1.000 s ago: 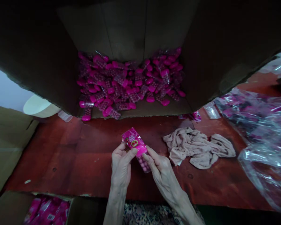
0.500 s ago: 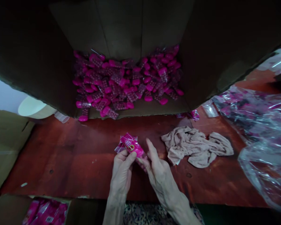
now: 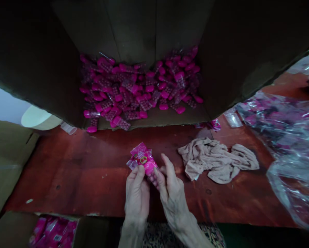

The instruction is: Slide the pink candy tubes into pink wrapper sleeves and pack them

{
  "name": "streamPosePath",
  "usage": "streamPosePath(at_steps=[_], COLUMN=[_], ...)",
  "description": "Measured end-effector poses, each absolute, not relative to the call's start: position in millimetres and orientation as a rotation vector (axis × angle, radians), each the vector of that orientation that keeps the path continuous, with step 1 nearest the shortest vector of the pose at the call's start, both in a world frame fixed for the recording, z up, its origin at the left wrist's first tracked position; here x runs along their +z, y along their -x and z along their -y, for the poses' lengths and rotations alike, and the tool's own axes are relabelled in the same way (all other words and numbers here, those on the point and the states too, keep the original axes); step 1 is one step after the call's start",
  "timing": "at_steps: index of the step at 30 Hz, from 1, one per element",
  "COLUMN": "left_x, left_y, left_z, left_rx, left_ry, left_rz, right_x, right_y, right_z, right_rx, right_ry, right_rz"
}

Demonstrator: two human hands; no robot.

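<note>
Over the red-brown table, my left hand (image 3: 137,193) pinches a glossy pink printed packet (image 3: 146,162) between thumb and fingers. A clear end of another wrapper shows at its left edge. My right hand (image 3: 171,187) is at the packet's lower right, thumb and fingers closed on a clear container of pink beads (image 3: 153,179) that meets the packet's lower end; its index finger points up, away from the packet. How far the container sits inside the packet cannot be made out. Behind the hands, many pink-capped bead containers (image 3: 144,93) lie in a large open carton (image 3: 159,120).
A crumpled beige cloth (image 3: 219,160) lies right of my hands. Farther right is a big clear plastic bag (image 3: 294,137) with pink items. A box of pink packets (image 3: 53,232) sits at lower left, a white round container (image 3: 39,118) at back left.
My left thumb has shifted slightly left and down the packet. The packet stands a little more upright, with more of its printed face and of the beads showing.
</note>
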State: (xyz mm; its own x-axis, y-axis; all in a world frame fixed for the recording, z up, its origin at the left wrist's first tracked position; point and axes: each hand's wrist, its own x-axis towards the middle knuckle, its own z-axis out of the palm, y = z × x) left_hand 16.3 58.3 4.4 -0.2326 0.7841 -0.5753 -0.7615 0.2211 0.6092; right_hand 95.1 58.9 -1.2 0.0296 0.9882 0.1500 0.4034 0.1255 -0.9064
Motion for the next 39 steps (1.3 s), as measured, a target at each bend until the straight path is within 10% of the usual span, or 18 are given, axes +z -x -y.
streamPosePath(at_steps=[13,23,39], left_x=[5.1,13.0,24.3], left_y=[-26.3,-5.9,-15.1], left_z=[-57.8,-60.9,-47.1], left_rx=[1.384,1.362,1.302], left_ry=[-0.032,-0.034,-0.210], left_rz=[-1.028,-1.118,-1.180], right_x=[-2.9,5.9,1.2], right_y=[-90.1,-115.5,-115.2], right_z=[-63.3,-63.3,-59.1], right_rx=[0.589,1.432,1.527], right_ry=[1.454,1.184,1.109], right_rz=[1.540,1.406,0.974])
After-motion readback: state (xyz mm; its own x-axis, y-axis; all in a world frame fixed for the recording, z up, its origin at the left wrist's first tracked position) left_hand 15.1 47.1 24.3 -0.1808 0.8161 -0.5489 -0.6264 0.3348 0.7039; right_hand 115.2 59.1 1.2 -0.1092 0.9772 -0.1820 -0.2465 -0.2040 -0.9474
